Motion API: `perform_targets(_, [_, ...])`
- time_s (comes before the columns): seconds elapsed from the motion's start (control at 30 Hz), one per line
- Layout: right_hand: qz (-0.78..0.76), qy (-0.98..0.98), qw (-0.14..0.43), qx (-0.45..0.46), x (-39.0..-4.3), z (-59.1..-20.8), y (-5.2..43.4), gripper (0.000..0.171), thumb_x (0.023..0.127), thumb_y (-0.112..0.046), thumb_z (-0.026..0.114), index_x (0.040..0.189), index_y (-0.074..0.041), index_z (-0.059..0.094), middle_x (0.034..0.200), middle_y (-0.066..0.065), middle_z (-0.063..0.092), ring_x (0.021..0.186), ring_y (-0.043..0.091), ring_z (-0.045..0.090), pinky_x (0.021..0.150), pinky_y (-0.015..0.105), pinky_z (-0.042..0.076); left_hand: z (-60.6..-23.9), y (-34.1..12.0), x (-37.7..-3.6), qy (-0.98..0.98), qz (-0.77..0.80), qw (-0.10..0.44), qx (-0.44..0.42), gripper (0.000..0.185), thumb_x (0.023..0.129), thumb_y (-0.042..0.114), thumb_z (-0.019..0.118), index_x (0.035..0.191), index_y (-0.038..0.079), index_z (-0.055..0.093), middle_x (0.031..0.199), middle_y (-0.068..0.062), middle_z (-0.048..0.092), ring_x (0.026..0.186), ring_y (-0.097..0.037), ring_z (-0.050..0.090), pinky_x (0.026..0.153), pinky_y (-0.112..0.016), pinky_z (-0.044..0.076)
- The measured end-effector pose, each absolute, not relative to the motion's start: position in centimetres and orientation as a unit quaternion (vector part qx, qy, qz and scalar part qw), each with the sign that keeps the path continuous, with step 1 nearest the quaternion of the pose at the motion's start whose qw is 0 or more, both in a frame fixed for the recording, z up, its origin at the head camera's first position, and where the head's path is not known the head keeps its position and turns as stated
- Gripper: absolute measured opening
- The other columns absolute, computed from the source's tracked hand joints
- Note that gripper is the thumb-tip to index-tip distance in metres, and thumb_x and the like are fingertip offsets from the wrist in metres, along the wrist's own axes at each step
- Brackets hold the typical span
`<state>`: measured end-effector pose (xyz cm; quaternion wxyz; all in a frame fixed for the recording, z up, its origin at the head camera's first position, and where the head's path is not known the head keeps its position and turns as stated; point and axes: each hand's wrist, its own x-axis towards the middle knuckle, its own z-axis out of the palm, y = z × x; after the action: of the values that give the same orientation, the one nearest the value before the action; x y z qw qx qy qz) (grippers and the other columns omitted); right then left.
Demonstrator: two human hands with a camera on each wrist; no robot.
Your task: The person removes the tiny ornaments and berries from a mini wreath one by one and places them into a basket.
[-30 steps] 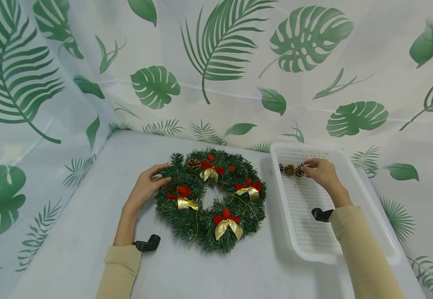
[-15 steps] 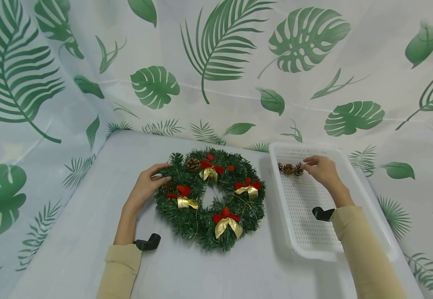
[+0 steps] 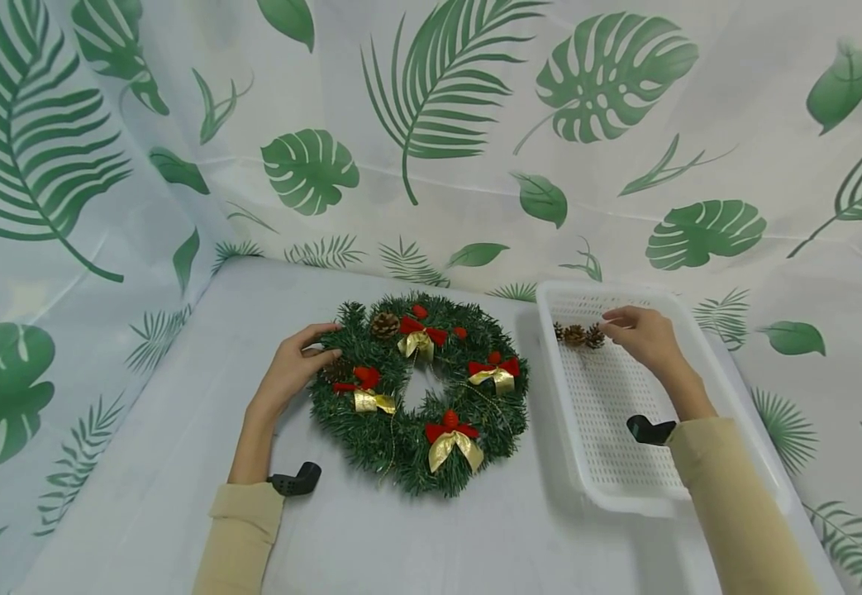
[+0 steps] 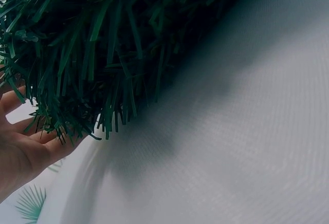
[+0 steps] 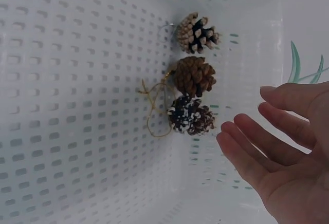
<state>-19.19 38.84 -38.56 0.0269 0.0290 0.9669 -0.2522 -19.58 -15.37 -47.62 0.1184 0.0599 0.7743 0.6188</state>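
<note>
A green tinsel wreath point(image 3: 431, 479) with red-and-gold bows, red berries and pine cones lies on the table. At its left edge, my left hand point(image 3: 292, 368) holds the greenery between thumb and fingers; in the left wrist view the needles partly cover the fingers point(image 4: 46, 136). My right hand point(image 3: 646, 339) is over the white basket point(image 3: 587, 487), fingers spread and holding nothing. Just off its fingertips, three loose pine cones sit in a row against the basket wall: a pale-tipped one point(image 5: 195, 33), a brown one point(image 5: 194, 76) with a gold cord, and a white-flecked one point(image 5: 190, 115).
The perforated basket stands on the right of the white-covered table point(image 3: 490, 545). A leaf-printed curtain point(image 3: 468, 223) rises behind and at both sides. Small black cameras point(image 3: 297, 479) are strapped at the wrists.
The right hand has drawn slightly away from the white-flecked pine cone, and its fingers have loosened. The left hand and the wreath stay in place.
</note>
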Motion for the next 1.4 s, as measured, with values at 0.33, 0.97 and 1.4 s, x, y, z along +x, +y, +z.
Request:
perform_targets(0.33, [-0.284,0.958,0.021,0.031,-18.3,-37.7,37.9,0.047,0.107,-0.031,0.056,0.137,0.006,0.060,0.128,0.032,0.065,0.110,0.047,0.068,0.091,0.060,0.054,-47.4,-15.3,-19.4,0.777,0.615,0.115,0.067,0.051,0.103,0.020,0.066,0.151,0.016,0.053,0.166,-0.018,0.032,0.134,-0.044,0.055,0.082,-0.040,0.045])
perform_targets(0.97, [-0.327,0.945,0.019,-0.016,-17.3,-34.4,33.0,0.044,0.105,-0.032,0.062,0.137,-0.002,0.063,0.132,0.024,0.067,0.123,0.041,0.064,0.096,0.054,0.051,-47.2,-15.4,-19.5,0.776,0.616,0.117,0.065,0.049,0.103,0.022,0.066,0.150,0.018,0.054,0.166,-0.013,0.034,0.140,-0.044,0.050,0.090,-0.043,0.046])
perform_targets(1.4, [-0.329,0.942,0.009,-0.061,-16.4,-33.3,30.4,0.040,0.103,-0.028,0.066,0.133,-0.002,0.067,0.128,0.021,0.069,0.120,0.040,0.066,0.092,0.040,0.056,-47.2,-15.3,-19.4,0.773,0.619,0.120,0.065,0.049,0.103,0.021,0.066,0.150,0.019,0.054,0.166,-0.013,0.034,0.139,-0.044,0.050,0.098,-0.049,0.047])
